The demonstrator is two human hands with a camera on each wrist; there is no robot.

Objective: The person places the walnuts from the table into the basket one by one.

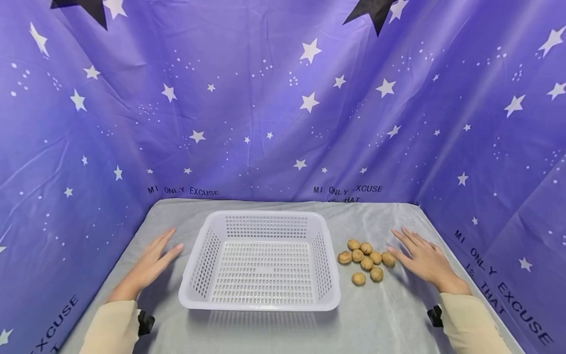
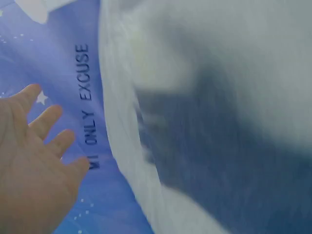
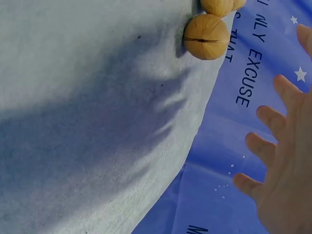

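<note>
A white perforated plastic basket (image 1: 263, 306) sits on the grey cloth with nothing in it. To its right lies a loose cluster of several walnuts (image 1: 366, 264), one of them set a little nearer the front. My left hand (image 1: 150, 265) hovers left of the basket, fingers spread and apart from its wall. On the other side my right hand (image 1: 422, 258) is held over the cloth, its thumb tip close to the rightmost walnut (image 1: 388, 259). Both hands hold nothing. The right wrist view has a walnut (image 3: 206, 37) near the top, away from the spread fingers (image 3: 270, 122).
Grey cloth (image 1: 265, 334) covers the table. Purple star-printed curtains (image 1: 252, 98) stand close behind it and along both sides. A black wrist strap piece (image 1: 146, 323) shows under the left sleeve, another (image 1: 435, 316) under the right.
</note>
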